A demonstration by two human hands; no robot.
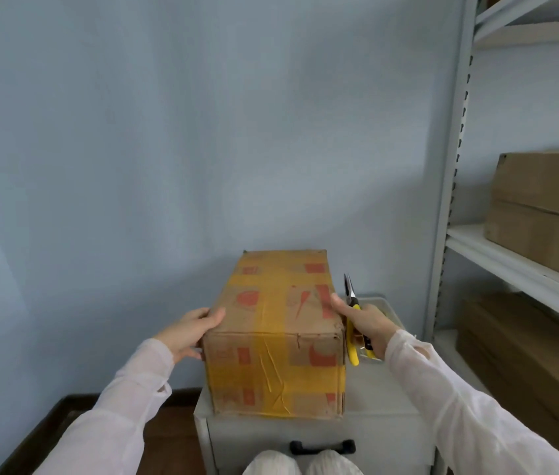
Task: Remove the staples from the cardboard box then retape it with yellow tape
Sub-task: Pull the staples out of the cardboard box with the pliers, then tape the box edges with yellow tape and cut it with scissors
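Note:
A worn cardboard box (280, 323) with red print and yellow tape (271, 341) strips across its top and front stands on a small grey cabinet (384, 402). My left hand (190, 329) grips the box's near left top corner, thumb on top. My right hand (364, 323) holds yellow-handled pliers (352, 315), their metal jaws pointing up and away, while its thumb touches the box's right top edge. No staples can be made out at this distance.
A pale container (386, 308) sits behind my right hand on the cabinet. Metal shelving (511, 265) with brown cartons (545, 207) stands close on the right. A blue-grey wall is right behind the box. The cabinet has a black drawer handle (322, 446); wooden floor lies lower left.

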